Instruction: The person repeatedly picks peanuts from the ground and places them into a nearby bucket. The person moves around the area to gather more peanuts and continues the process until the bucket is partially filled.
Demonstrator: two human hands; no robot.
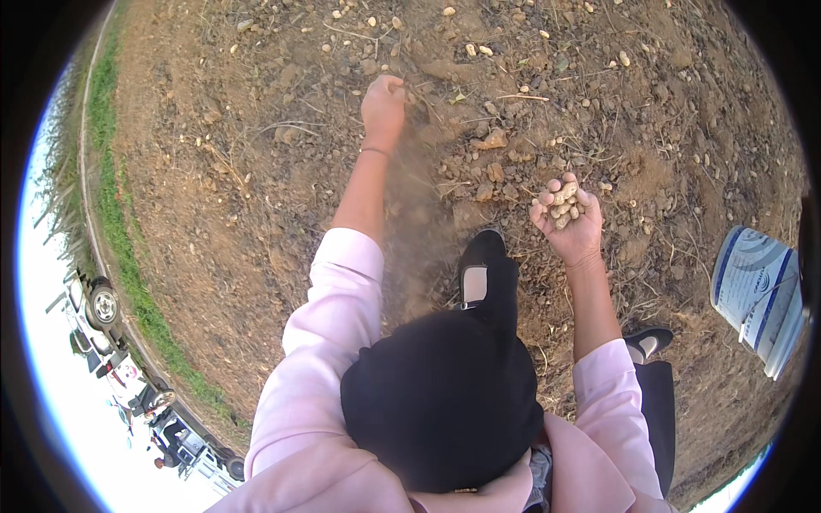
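My left hand is held out over the soil ahead, its fingers curled in. The fingertips are partly hidden, so I cannot tell whether something is pinched between them. Several unshelled peanuts rest in the cupped palm of my right hand, which is turned upward with the fingers bent around them. More peanut pods lie scattered on the dry brown ground, among them a pair beyond the left hand and a single pod farther right.
A white and blue plastic bucket bearing writing stands at the right. Clods and dry stalks litter the field. My black shoe is between my arms. Along the left edge are a grass strip, parked vehicles and a person.
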